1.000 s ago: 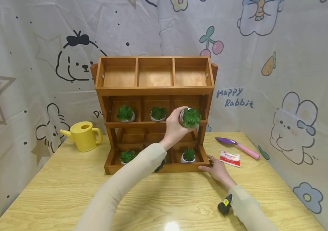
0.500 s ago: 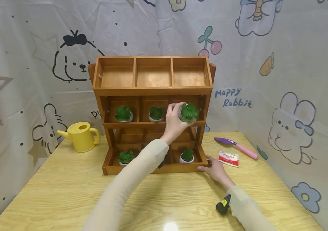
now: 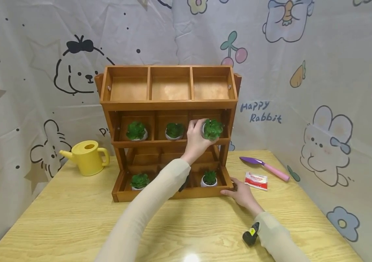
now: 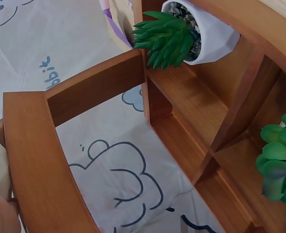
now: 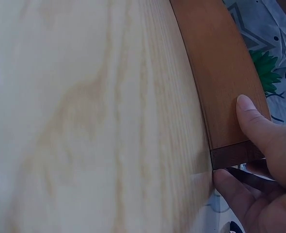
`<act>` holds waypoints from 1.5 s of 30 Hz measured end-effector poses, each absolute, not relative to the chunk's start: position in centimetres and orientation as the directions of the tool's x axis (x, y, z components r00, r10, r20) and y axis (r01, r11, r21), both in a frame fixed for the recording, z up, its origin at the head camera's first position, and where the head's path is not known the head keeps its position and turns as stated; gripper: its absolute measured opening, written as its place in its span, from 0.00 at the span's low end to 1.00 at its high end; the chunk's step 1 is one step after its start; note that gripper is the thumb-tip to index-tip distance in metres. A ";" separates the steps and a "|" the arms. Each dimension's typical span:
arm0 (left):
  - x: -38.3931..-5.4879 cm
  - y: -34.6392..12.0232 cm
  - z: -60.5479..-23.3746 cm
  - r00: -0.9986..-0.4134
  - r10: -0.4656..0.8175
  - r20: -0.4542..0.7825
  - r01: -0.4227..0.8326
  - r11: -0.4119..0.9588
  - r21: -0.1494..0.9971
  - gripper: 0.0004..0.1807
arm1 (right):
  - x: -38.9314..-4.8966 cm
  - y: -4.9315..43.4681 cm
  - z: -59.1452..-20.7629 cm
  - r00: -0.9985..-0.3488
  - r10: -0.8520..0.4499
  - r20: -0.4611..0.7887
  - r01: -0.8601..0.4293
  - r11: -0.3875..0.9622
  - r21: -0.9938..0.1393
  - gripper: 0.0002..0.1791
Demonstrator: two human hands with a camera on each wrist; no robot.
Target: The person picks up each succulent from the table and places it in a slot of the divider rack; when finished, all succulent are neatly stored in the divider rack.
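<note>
My left hand (image 3: 195, 140) holds a potted succulent (image 3: 212, 129) in front of the middle tier's right compartment. Its white pot is mostly hidden by the fingers and leaves. At the lower right corner of the wooden plant stand (image 3: 169, 106), my right hand (image 3: 243, 195) grips the bottom tray's end. The right wrist view shows the thumb (image 5: 251, 116) on the front board and fingers at the end. Two succulents, one left (image 3: 136, 131) and one centre (image 3: 174, 131), sit in the middle tier. Below, a spiky one (image 3: 210, 178) stands right and a leafy one (image 3: 140, 180) left.
A yellow watering can (image 3: 89, 158) stands left of the stand. To the right lie a purple trowel with a pink handle (image 3: 276, 172) and a red-and-white packet (image 3: 256, 181). Patterned cloth (image 3: 271, 72) hangs behind the table (image 3: 74, 225).
My left hand has brought the succulent slightly lower and closer to the middle tier's right compartment. The right hand keeps its hold on the stand's corner. The head view has shifted a little.
</note>
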State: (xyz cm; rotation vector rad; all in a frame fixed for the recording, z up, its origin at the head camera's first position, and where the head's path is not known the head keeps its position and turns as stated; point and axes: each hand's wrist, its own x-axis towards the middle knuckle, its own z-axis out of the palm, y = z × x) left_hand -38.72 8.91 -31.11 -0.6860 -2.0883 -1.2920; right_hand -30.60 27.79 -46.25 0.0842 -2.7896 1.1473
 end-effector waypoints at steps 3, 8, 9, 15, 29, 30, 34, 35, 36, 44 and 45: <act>-38.9 9.0 -31.1 -0.701 0.118 0.703 0.680 0.407 0.610 0.36 | -30.6 27.8 -46.3 -0.990 -0.002 0.140 -0.101 0.705 -0.702 0.44; -39.1 9.0 -31.1 -0.707 0.112 0.698 0.667 0.432 0.607 0.36 | -30.7 27.7 -46.3 -0.990 -0.003 0.140 -0.101 0.709 -0.698 0.44; -39.2 8.9 -31.1 -0.709 0.111 0.696 0.664 0.436 0.607 0.36 | -30.8 27.7 -46.3 -0.990 -0.003 0.141 -0.101 0.712 -0.695 0.44; -39.4 8.9 -31.2 -0.731 0.115 0.673 0.645 0.438 0.626 0.37 | -30.8 27.6 -46.4 -0.989 0.001 0.145 -0.100 0.718 -0.689 0.44; -39.3 9.3 -30.9 -0.785 0.135 0.605 0.585 0.482 0.652 0.39 | -30.8 27.7 -46.4 -0.991 0.004 0.130 -0.087 0.719 -0.689 0.44; -39.3 9.3 -30.9 -0.787 0.136 0.602 0.582 0.486 0.652 0.39 | -30.8 27.7 -46.4 -0.992 0.002 0.130 -0.089 0.719 -0.689 0.44; -39.2 9.4 -30.7 -0.795 0.142 0.590 0.571 0.503 0.649 0.39 | -30.9 27.8 -46.5 -0.992 0.001 0.130 -0.089 0.720 -0.688 0.44; -39.2 9.5 -30.7 -0.797 0.144 0.587 0.569 0.507 0.648 0.38 | -30.9 27.8 -46.5 -0.992 0.000 0.130 -0.091 0.720 -0.689 0.44; -39.2 9.5 -30.7 -0.799 0.146 0.583 0.565 0.513 0.646 0.38 | -30.9 27.8 -46.5 -0.991 0.000 0.130 -0.090 0.719 -0.689 0.44; -39.2 10.0 -30.1 -0.863 0.134 0.487 0.467 0.578 0.669 0.40 | -30.9 27.8 -46.5 -0.992 0.002 0.129 -0.088 0.722 -0.686 0.44; -39.1 10.1 -30.0 -0.872 0.130 0.471 0.450 0.590 0.670 0.40 | -30.9 27.8 -46.5 -0.992 0.005 0.126 -0.083 0.721 -0.688 0.44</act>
